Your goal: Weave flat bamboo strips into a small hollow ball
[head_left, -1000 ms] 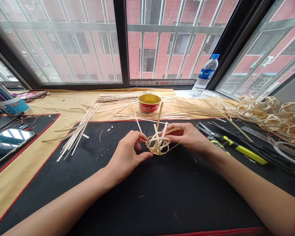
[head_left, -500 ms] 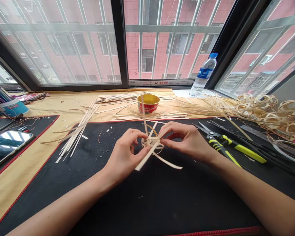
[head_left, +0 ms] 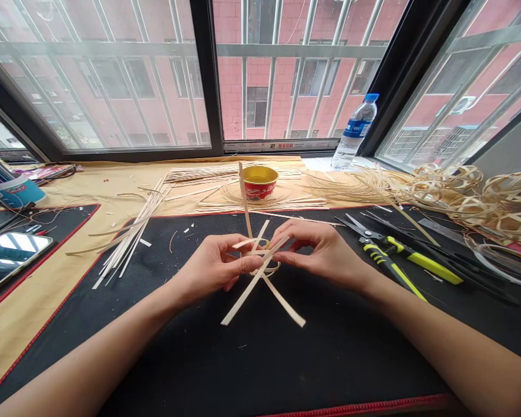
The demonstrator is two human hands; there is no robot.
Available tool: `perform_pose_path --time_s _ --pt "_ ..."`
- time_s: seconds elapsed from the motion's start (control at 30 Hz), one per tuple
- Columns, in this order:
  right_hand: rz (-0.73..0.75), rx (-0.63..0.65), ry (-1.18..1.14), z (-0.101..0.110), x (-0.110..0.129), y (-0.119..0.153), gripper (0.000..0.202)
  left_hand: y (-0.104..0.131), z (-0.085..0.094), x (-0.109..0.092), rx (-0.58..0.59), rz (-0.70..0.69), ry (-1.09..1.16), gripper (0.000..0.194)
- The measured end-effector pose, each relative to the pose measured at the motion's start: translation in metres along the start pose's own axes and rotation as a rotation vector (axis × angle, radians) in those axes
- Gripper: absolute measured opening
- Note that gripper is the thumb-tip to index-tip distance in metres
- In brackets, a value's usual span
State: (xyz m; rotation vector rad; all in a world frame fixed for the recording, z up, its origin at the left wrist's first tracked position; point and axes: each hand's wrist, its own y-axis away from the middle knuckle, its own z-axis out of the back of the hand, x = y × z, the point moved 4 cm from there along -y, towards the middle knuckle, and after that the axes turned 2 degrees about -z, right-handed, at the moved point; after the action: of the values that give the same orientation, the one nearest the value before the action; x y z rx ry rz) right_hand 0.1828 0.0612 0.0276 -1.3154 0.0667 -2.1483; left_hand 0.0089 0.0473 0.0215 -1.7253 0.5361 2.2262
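Between my hands is a small round weave of pale bamboo strips (head_left: 260,278), held above the black mat (head_left: 260,359). Its loose ends stick out: two cross and point toward me, and one stands up on the far side. My left hand (head_left: 219,260) pinches the weave's left side between thumb and fingers. On the right side, my right hand (head_left: 315,246) grips the strips with its fingertips. The fingers partly hide the weave's middle.
Behind the weave stands a red and gold tin (head_left: 260,182) among flat strips. Loose strips (head_left: 132,231) lie at left, near a phone (head_left: 15,258). At right are scissors (head_left: 362,229), yellow-handled pliers (head_left: 421,258) and woven balls (head_left: 512,202). A water bottle (head_left: 351,136) stands by the window.
The weave has turned and tilted in my hands, so its two near ends now spread into a wider cross. My left fingers have shifted lower on it. The view has moved slightly.
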Motion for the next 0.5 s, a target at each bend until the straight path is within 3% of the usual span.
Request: perform_pose_path --time_s 0.27,0.5 --pt "-0.011 -0.007 -0.041 0.0045 0.0026 0.0013 0.020 0.0024 -0.0010 0.0017 -0.014 0.069 0.038 0.031" --pt "-0.152 0.043 -0.142 0.0076 0.0009 0.0004 0.027 0.0028 -0.0030 0.0041 -0.012 0.087 -0.001 0.029"
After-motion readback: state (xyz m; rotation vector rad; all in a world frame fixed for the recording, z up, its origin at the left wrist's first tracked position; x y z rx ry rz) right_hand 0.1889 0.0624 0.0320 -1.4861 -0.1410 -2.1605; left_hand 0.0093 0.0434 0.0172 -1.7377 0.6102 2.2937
